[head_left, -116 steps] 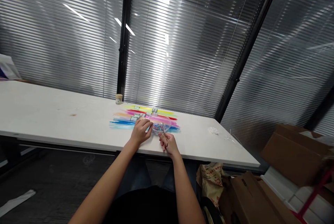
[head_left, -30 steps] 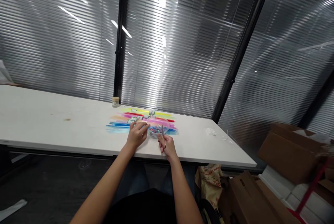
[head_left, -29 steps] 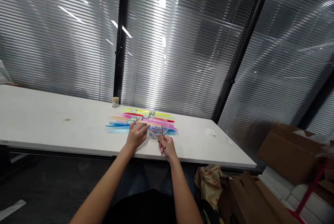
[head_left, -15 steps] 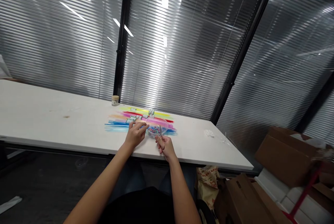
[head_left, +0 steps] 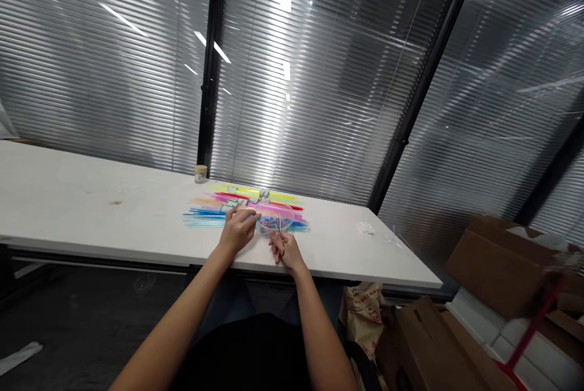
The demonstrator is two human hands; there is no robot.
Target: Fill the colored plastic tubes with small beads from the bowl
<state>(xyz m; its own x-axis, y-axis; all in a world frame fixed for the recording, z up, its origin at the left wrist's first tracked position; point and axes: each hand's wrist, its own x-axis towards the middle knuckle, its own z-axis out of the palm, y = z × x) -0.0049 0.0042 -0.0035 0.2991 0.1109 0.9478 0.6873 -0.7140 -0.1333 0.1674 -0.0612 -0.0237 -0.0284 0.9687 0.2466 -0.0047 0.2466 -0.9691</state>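
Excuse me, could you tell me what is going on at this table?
A person at the white table holds scissors in the right hand, by a clear bowl with small colourful pieces inside. The left hand is near the bowl, fingers bent; whether it grips anything is too small to tell. Bundles of thin coloured sticks lie on the table.

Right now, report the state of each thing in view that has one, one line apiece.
Right grip: closed on the scissors.
Scissors: held, blades pointing away from the person; open or shut, too small to tell.
Left grip: fingers bent beside the bowl; anything pinched is too small to see.
Bowl: uncovered, holding small coloured pieces.
Coloured strips: laid flat.
Jar: upright, lid on.
Blinds: lowered.
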